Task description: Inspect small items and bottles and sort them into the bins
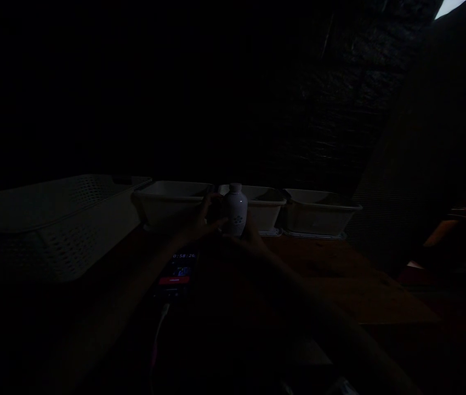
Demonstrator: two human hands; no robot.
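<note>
A small white bottle-shaped jar (235, 207) with a narrow neck and a dark flower-like mark is held upright in front of me, in very dim light. My right hand (253, 235) grips it low on the right side and under its base. On the other side, my left hand (209, 216) has its curved fingers and thumb against the jar. Parts of both hands are lost in shadow. Whether the jar touches the table is hard to see.
Behind the jar stand a left white tub (171, 198), a middle tub (272, 204) and a right tub (321, 215). A large perforated basket (105, 216) is at left. Below my left hand lies a lit phone (175, 280) with a cable (159, 329), on the wooden table (364, 293).
</note>
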